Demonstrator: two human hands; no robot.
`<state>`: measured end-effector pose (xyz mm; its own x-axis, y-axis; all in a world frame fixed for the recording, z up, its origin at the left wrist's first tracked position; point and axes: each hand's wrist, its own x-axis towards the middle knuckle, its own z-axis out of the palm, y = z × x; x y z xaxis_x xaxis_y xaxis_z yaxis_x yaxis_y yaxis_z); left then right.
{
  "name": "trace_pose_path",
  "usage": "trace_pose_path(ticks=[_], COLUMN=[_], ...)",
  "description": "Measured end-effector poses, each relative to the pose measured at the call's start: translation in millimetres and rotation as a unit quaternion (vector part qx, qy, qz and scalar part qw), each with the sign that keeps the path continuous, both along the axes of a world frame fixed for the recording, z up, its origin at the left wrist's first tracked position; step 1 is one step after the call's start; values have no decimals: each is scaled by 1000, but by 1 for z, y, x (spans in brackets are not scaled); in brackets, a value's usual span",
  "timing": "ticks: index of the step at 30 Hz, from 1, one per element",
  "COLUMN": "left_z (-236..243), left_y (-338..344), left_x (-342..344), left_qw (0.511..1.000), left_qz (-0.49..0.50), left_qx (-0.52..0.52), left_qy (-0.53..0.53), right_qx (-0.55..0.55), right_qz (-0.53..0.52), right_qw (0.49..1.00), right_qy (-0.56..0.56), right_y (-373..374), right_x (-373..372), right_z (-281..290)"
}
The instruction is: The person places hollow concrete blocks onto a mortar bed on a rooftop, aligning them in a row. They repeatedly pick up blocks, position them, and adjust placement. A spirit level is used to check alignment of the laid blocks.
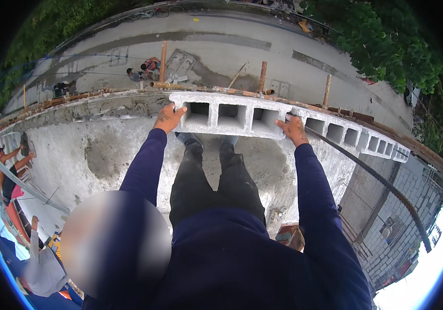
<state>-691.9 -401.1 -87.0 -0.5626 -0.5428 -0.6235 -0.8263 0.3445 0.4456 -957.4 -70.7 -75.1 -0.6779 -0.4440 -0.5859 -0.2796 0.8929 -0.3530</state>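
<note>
A grey hollow concrete block [248, 120] lies crosswise in front of my feet at the wall line, its row of square cavities showing. My left hand [167, 119] grips its left end, with the thumb over the near face. At the opposite end, my right hand [293, 129] is closed on the block, beside the row of hollow blocks [343, 123] that runs off to the right. Bumpy grey mortar [138, 106] lines the wall top left of the held block. Whether the block rests on the wall or is held just above it, I cannot tell.
A dark ribbed steel bar [386, 185] slants out past my right hand. Rusty upright pipes [262, 76] stand beyond the blocks. The street [221, 51] with people [150, 64] lies far below. Other people [9, 170] are at the left. A blurred patch covers the lower left.
</note>
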Motion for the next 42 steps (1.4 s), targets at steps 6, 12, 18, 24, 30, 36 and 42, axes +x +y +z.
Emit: trace_pose_path(ticks=[6, 12, 18, 24, 30, 36, 42], left_z=[-2, -7, -5, -2, -5, -5, -2], left_y=[-1, -6, -4, -5, -4, -5, -4], left_x=[2, -3, -3, -3, -1, -2, -4], left_qw=[1000, 1000, 999, 1000, 1000, 1000, 1000], left_qz=[-8, -12, 0, -9, 12, 4, 17], left_qx=[-17, -26, -30, -19, -4, -12, 4], left_qy=[-6, 5, 19, 5, 10, 6, 7], right_qx=[-9, -11, -25, -33, -29, -29, -12], right_qz=[-8, -39, -34, -59, -50, -48, -64], right_qw=[1000, 999, 999, 998, 998, 998, 998], right_qy=[17, -2, 33, -4, -10, -3, -20], right_y=[1, -6, -5, -4, -3, -2, -7], right_x=[2, 3, 8, 9, 8, 10, 11], right_z=[-4, 3, 5, 4, 3, 2, 11])
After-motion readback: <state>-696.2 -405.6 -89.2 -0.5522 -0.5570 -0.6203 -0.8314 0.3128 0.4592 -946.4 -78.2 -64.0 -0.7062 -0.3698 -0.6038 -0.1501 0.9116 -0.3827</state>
